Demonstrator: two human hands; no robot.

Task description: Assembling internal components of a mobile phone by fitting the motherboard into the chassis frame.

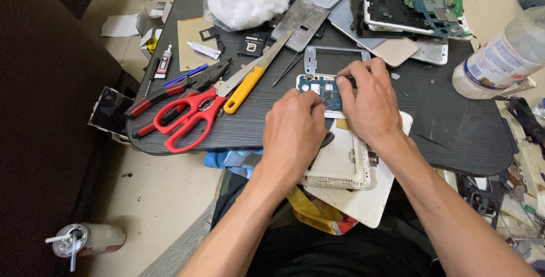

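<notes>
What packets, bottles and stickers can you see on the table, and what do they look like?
Plastic bottle: far right edge of the dark table, lying tilted, clear with a white label printed in blue and red.
Plastic bag: top middle, puffy, white with red print.
Glue tube: left side, small, clear with a black cap and a red and white label.
White tube: on a tan sheet, small and slim.

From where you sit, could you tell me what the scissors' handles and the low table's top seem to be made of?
Scissors' handles: glossy red plastic, probably, given the smooth moulded loops. Table top: dark, matte, finely ribbed; it could be laminate or plastic.
</notes>
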